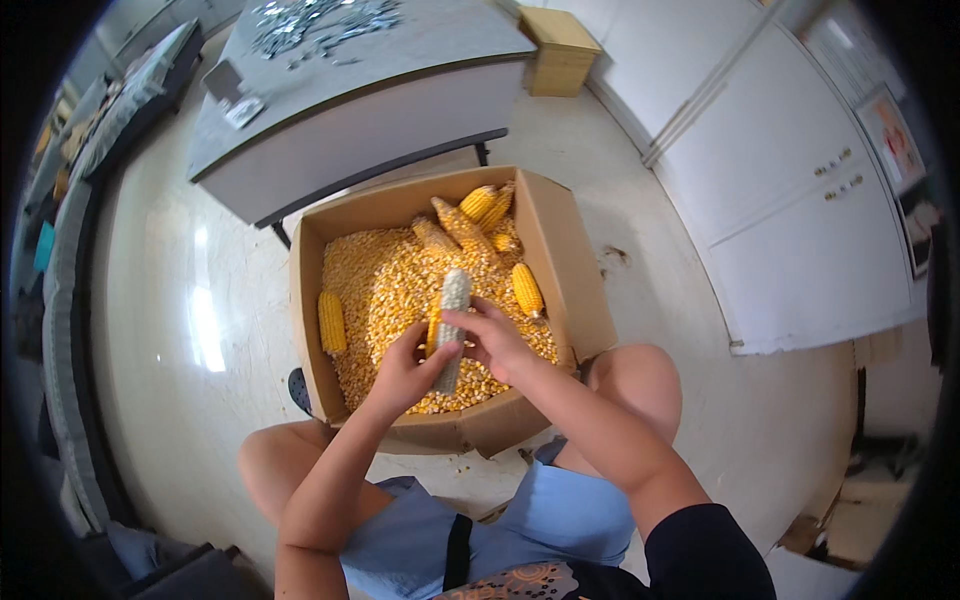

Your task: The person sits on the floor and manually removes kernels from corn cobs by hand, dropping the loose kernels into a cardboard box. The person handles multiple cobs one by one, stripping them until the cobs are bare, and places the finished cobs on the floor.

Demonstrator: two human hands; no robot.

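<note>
Both my hands grip one partly shelled corn cob [454, 296] above an open cardboard box [390, 214]. Its upper face is bare and whitish, while yellow kernels still line its left side. My left hand [416, 360] holds the lower left of the cob, and my right hand [491, 337] wraps the right side with the thumb across the top. Beneath them spreads a deep layer of loose corn kernels [397, 285]. One full ear of corn [331, 322] leans by the left wall, and another ear [527, 289] lies at the right. Several more ears [469, 229] pile up in the far right corner.
A grey-topped table [420, 45] stands beyond the box, bearing a heap of small shiny metal pieces [322, 26] and a phone-like device [223, 81]. White cabinets [787, 172] line the right. A wooden box [559, 52] sits near them. My knees flank the cardboard box.
</note>
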